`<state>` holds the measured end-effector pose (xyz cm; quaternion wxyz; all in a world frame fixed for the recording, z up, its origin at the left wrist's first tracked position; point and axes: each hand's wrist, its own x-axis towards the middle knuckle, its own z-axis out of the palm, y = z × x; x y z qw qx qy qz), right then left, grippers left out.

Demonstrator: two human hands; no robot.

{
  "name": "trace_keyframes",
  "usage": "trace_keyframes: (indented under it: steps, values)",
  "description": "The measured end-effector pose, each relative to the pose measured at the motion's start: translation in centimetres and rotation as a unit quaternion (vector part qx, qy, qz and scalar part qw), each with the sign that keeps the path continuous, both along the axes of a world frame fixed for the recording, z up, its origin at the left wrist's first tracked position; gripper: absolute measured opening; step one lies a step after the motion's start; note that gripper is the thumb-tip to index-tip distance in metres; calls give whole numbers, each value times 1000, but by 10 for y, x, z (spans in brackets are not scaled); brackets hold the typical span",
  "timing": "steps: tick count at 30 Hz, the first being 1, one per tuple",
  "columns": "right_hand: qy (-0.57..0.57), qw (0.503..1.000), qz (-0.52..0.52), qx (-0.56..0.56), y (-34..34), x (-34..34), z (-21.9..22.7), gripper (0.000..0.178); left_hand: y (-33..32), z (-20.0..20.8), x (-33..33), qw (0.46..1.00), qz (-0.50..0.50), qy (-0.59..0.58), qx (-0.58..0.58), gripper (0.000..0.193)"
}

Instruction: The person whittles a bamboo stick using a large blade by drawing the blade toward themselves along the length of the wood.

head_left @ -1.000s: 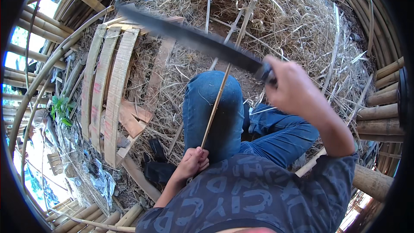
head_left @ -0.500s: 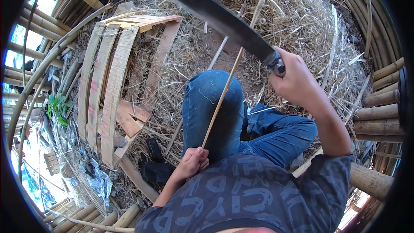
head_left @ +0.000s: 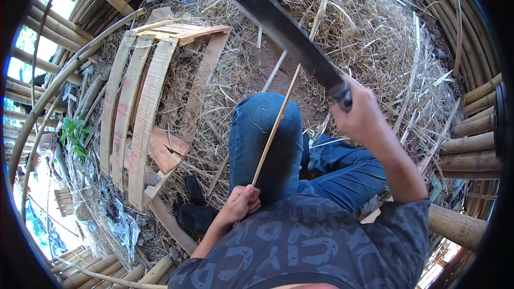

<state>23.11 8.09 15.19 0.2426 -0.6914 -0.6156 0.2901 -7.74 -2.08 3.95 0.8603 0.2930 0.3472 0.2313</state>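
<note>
My right hand (head_left: 360, 108) is closed round the handle of a machete (head_left: 278, 28). Its long dark blade slants up to the left, passing over a thin bamboo strip (head_left: 274, 128); I cannot tell if the edge touches it. Close to my body, my left hand (head_left: 242, 203) grips the strip's near end in closed fingers. From there the strip runs up across my raised knee in blue jeans (head_left: 249, 118) and on toward the far side, partly hidden behind the blade.
A slatted wooden crate (head_left: 144, 123) stands at the left. Pale shavings (head_left: 353, 27) cover the ground ahead. Bamboo poles (head_left: 474, 150) form walls on both sides, and a thick pole (head_left: 458, 226) lies by my right elbow. Dark footwear (head_left: 195, 214) sits near my left forearm.
My right hand and the machete have come slightly nearer to me, with the blade still across the strip. My left hand keeps its hold in nearly the same place.
</note>
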Motion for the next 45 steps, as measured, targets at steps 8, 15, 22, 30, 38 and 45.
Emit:
trace_keyframes:
  steps: [8,15,22,30,38,45]
  values:
    - [120,991,-1,51,-45,-25,-21,32,1,5,-1,999,6,-30,-33,51]
    - [68,986,54,141,-75,-22,-47,39,-1,27,14,972,-38,213,92,48]
    - [48,992,94,65,-90,-11,-39,46,9,58,39,878,-69,381,281,42]
    - [-85,967,95,220,-94,5,-46,44,13,72,68,736,-98,518,424,31]
    - [-211,962,58,160,-110,49,-46,44,6,53,89,688,-71,504,518,25]
    - [-232,957,39,173,-120,86,-53,47,5,42,102,674,-79,484,553,26]
